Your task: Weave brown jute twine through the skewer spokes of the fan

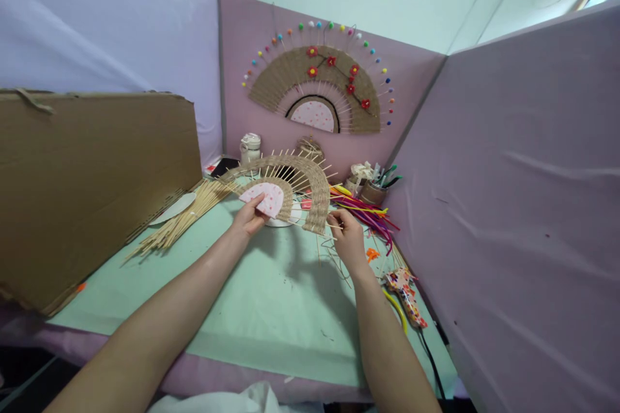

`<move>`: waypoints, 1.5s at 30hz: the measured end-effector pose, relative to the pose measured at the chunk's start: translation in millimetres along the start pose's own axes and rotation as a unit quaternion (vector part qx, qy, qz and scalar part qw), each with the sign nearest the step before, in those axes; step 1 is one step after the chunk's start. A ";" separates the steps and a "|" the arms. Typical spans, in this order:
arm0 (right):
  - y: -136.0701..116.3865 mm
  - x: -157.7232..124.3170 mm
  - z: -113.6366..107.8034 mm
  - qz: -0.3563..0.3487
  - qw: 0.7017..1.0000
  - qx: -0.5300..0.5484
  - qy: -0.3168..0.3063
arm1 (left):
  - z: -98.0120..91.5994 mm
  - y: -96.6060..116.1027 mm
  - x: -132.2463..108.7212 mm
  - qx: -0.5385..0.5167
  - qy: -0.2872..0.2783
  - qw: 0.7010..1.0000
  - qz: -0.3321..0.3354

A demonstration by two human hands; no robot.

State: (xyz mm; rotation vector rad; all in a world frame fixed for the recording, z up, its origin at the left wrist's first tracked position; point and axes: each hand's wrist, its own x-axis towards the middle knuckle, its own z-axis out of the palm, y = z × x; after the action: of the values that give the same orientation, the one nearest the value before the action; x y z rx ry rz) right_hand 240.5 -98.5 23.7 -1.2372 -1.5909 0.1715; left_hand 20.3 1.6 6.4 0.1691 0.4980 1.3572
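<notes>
A woven fan (pixel 317 190) of tan cord on thin wooden sticks is held up over the green tabletop. At its base is a white half-round piece with pink spots (pixel 274 199). My left hand (pixel 250 216) grips that half-round base, thumb on top and fingers underneath. Close to the fan's lower right end is my right hand (pixel 346 232), its fingers pinched together at the cord and a stick tip. What exactly lies between those fingertips is too small to make out.
A finished-looking fan with red flowers (pixel 358 71) hangs on the back panel. Wooden sticks (pixel 181 219) lie left, beside a cardboard sheet (pixel 97 187). To the right are colourful pipe cleaners (pixel 363 211), a patterned glue gun (pixel 407 293) with a cord, and a pen holder (pixel 374 192).
</notes>
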 end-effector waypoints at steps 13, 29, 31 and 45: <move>-5.0 -1.7 5.8 0.016 0.999 0.039 -0.023 | 2.8 -39.2 -31.2 0.041 -0.079 0.985 -0.151; -2.6 -0.5 4.6 -0.004 0.994 0.054 -0.096 | 6.1 -55.5 -55.3 0.092 -0.238 0.923 -0.289; -2.6 -0.3 3.6 -0.002 0.994 0.050 -0.099 | 5.9 -52.9 -54.8 0.089 -0.253 0.913 -0.308; -5.7 -0.5 2.8 -0.020 0.994 0.038 -0.099 | 5.9 -48.6 -53.6 0.060 -0.250 0.898 -0.358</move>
State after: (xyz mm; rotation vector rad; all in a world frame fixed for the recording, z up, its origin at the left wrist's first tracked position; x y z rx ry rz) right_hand 234.7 -100.1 25.9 -1.1567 -1.7614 0.3334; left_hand 59.4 -59.6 5.3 0.3829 0.1674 0.5232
